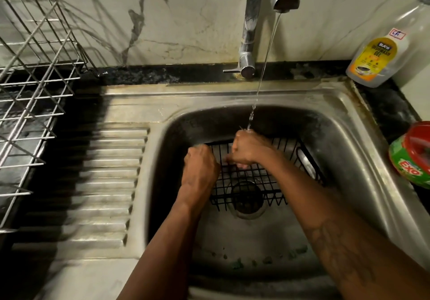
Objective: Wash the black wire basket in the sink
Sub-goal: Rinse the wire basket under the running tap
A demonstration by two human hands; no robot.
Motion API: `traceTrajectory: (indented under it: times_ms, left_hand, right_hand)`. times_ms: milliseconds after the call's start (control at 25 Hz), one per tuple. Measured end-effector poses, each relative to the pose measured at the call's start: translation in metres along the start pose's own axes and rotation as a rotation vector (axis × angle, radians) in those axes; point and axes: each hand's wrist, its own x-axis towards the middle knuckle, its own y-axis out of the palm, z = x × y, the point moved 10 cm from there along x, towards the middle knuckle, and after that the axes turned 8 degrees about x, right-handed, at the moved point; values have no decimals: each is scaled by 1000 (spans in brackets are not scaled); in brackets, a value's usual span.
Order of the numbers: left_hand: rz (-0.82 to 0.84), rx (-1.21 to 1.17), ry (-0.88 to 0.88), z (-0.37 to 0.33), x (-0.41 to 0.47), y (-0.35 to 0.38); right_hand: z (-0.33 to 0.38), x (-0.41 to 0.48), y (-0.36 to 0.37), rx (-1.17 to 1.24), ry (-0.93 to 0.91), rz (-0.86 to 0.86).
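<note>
Steel sink (186,97), single basin, ribbed drainboard (104,171) on its left. Black wire basket (263,178) sits inside the basin, toward the far wall, tilted, with its mesh over the drain (246,198). The basket's right end lies close to the basin's right wall.

Left hand (201,167): knuckles up, fingers curled down over the basket's left edge and gripping it. Right hand (246,150): closed in a fist at the basket's far side, fingers hooked through the wires, fingertips (242,165) showing under the mesh. Cannot tell whether it holds anything besides the wire. The two hands are just beside each other, not touching.

Tap (256,20) rises from the far ledge, spout over the basin. A thin stream of water (265,66) runs and lands on the knuckles of the right hand, splashing a little there.

Small green specks (237,263) are scattered on the basin floor, near side.

Left of the sink: steel wire dish rack (35,66) on the dark counter. Far right corner: clear bottle of dishwash gel (381,50) with a yellow label, standing on the counter against the marble wall. Right edge, nearer: a round green and red tub (411,155) marked EXO.
</note>
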Motion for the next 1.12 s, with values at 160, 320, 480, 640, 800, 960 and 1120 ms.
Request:
traceTrajectory:
  times_ms: [160, 320, 480, 640, 800, 960, 1120]
  left_hand:
    - [43, -28, 47, -7, 0, 8]
    - [10, -36, -36, 11, 3, -2]
    - [-29, -38, -75, 17, 2, -13]
    - [-53, 15, -67, 14, -1, -20]
    - [-78, 54, -71, 18, -3, -19]
    - [-84, 72, -94, 18, -4, -15]
    - [-136, 192, -73, 11, -1, -21]
  right_hand:
    - [48, 2, 20, 63, -168, 52]
    - [14, -1, 21, 213, -215, 170]
    - [-58, 1, -22, 176, -54, 28]
    - [-59, 0, -33, 29, -21, -81]
    - [-44, -17, -28, -14, -93, -297]
    - [-42, -22, -27, -3, -110, -402]
    - [-40, -27, -23, -27, -153, -429]
